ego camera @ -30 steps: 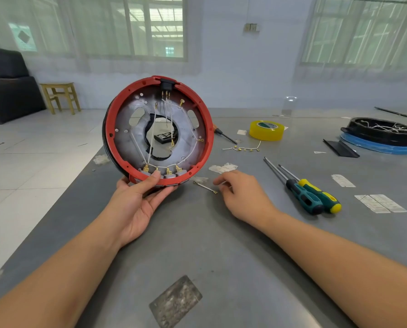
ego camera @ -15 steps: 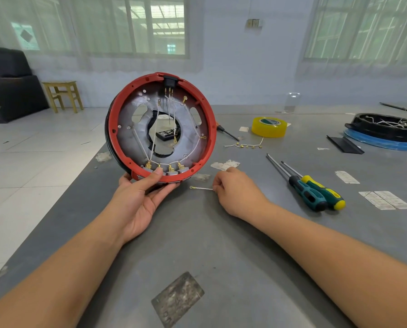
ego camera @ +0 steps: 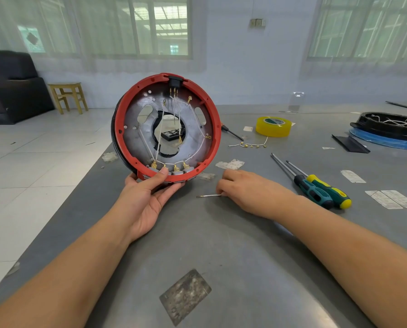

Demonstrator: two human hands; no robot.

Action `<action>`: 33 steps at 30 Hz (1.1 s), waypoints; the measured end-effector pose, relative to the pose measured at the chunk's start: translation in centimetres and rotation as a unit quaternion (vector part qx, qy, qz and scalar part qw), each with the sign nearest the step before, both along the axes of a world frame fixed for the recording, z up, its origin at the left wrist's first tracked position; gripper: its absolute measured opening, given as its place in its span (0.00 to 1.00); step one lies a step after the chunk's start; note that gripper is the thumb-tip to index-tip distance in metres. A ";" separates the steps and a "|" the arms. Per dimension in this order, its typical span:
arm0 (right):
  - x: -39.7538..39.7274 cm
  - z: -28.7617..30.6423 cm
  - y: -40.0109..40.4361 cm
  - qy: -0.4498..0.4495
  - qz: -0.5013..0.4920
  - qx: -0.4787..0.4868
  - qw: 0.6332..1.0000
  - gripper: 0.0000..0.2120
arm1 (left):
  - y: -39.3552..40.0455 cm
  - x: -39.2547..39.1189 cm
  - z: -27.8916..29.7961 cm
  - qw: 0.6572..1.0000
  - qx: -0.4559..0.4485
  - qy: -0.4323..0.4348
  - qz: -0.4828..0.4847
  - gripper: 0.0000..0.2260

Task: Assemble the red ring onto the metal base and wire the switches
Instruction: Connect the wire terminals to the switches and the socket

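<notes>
My right hand pinches the short white wire with a gold terminal against the grey table, now swung flat and leftward. It seems thin and springy, so I'd grip near the terminal. Beyond, my left hand still grips the upright red plastic ring on its metal base, which feels rigid.

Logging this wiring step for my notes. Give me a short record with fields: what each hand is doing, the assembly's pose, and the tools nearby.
left hand: holds red ring assembly by its lower edge
assembly pose: upright on edge, switches at bottom
right hand: pinches short wire lying on table
tools: two screwdrivers, yellow tape roll
</notes>
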State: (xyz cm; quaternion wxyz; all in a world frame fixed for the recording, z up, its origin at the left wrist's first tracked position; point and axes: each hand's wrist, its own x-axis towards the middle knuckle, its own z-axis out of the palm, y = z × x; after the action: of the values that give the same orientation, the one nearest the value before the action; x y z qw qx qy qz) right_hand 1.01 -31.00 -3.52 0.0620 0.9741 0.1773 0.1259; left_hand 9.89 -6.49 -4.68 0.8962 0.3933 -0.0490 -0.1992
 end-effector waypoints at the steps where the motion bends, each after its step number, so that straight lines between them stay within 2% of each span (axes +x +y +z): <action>1: -0.1 -0.1 0.0 -0.004 0.001 0.020 1.000 0.09 | 0.0 0.0 0.0 1.000 0.000 -0.001 -0.001 0.28; 7: -0.5 -0.3 0.3 -0.013 -0.036 0.185 0.982 0.06 | 0.1 0.0 0.0 1.000 0.003 0.002 -0.005 0.28; 9: -0.6 -0.6 0.7 -0.021 -0.061 0.295 0.953 0.03 | 0.1 -0.1 0.1 1.000 0.001 0.003 -0.002 0.31; 12: -0.6 -0.6 1.6 0.006 -0.087 0.533 0.841 0.08 | 0.0 -0.3 0.3 1.000 0.003 -0.003 -0.001 0.37; 14: -0.5 -0.5 2.0 0.034 -0.076 0.647 0.758 0.08 | -0.1 -0.4 0.3 1.000 0.010 -0.009 0.000 0.39; 17: -0.3 -0.1 2.3 0.074 -0.056 0.754 0.650 0.07 | -0.3 -0.6 0.3 0.999 0.028 -0.019 0.007 0.39; 20: -0.2 -0.1 2.6 0.092 -0.048 0.805 0.584 0.05 | -0.3 -0.6 0.2 0.999 0.037 -0.020 0.008 0.40; 23: -0.2 -0.2 2.8 0.118 -0.035 0.819 0.561 0.09 | -0.3 -0.5 0.2 0.999 0.040 -0.016 0.006 0.41; 27: -0.4 0.0 2.9 0.137 -0.043 0.813 0.564 0.12 | -0.4 -0.5 0.1 0.999 0.041 -0.016 0.006 0.42; 33: -0.6 0.0 3.1 0.131 -0.039 0.806 0.576 0.06 | -0.4 -0.5 0.0 0.998 0.051 -0.035 -0.001 0.43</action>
State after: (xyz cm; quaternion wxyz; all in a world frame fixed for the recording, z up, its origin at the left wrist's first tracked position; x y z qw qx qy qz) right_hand 0.41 -27.92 -3.54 -0.7675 0.6347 -0.0294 0.0850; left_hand 9.44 -6.88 -4.70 0.8726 0.4451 -0.0701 -0.1885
